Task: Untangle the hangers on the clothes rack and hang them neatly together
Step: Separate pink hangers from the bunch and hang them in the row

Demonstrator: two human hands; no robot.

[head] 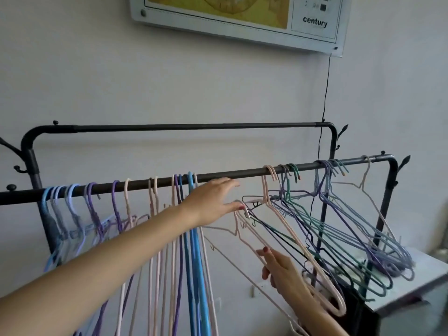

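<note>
A dark metal front rail [242, 175] carries several wire hangers. Blue, purple and pink hangers [116, 207] hang spaced along its left half. A tangled bunch of pink, green, purple and grey-blue hangers [339, 221] slants down at the right. One pink hanger [242, 235] is off the rail, between my hands. My left hand [211, 202] reaches just under the rail with fingers spread, its thumb touching that hanger's hook. Lower down, my right hand [281, 270] curls around the same hanger's sloping arm.
A second, higher rail [184, 127] runs behind, with side hooks on the rack posts. A framed chart [242, 23] hangs on the wall, its black cable [326, 93] dropping behind the rack. A grey table [412, 287] stands at the lower right.
</note>
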